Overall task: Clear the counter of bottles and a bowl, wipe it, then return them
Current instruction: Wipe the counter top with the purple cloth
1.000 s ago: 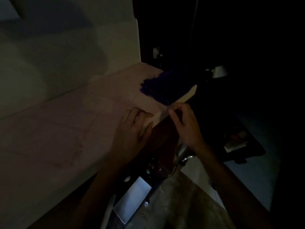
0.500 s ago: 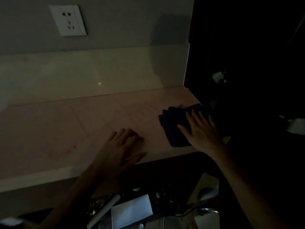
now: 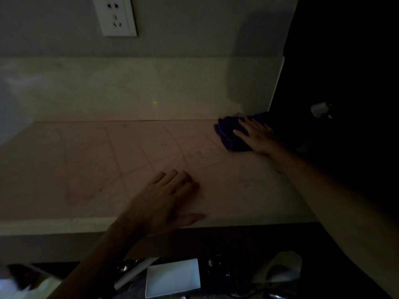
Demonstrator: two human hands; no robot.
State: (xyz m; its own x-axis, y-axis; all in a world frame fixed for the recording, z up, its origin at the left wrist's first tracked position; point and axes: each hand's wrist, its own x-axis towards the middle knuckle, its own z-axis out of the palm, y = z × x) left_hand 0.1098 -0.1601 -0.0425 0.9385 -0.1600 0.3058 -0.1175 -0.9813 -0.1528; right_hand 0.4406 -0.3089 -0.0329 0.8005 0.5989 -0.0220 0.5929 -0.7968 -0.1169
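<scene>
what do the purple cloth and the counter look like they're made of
Purple cloth: soft folded fabric, perhaps microfibre, matte with stacked edges. Counter: smooth, pale pink, faintly veined, likely stone or a stone-look slab; the dim light leaves it unsure.

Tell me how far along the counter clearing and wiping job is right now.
Clearing looks done: no bottles or bowl show on the counter. Wiping is in hand: the right hand presses flat on the purple cloth at the far right corner, while the left hand rests flat near the front edge. Left: wiping whatever of the counter remains, then returning the bottles and bowl.
</scene>
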